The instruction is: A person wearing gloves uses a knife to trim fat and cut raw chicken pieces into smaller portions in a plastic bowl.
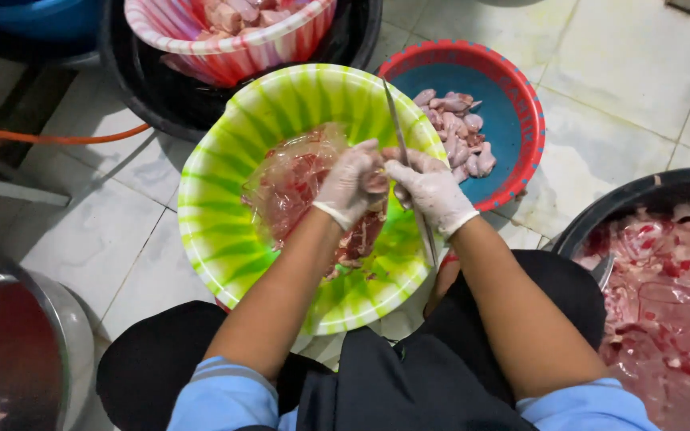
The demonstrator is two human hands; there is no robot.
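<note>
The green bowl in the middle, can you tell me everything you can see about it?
The green bowl is a big, round plastic-looking basin striped in light and darker green. It sits upright on the tiled floor, in front of the person's knees. Inside lie a clear plastic bag and red pieces of raw meat. The gloved left hand and right hand work over it, with a thin blade crossing its rim.

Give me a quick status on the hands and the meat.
Both gloved hands, left hand and right hand, grip a meat piece over the green basin. Knife upright between them. Nothing blocking.
</note>
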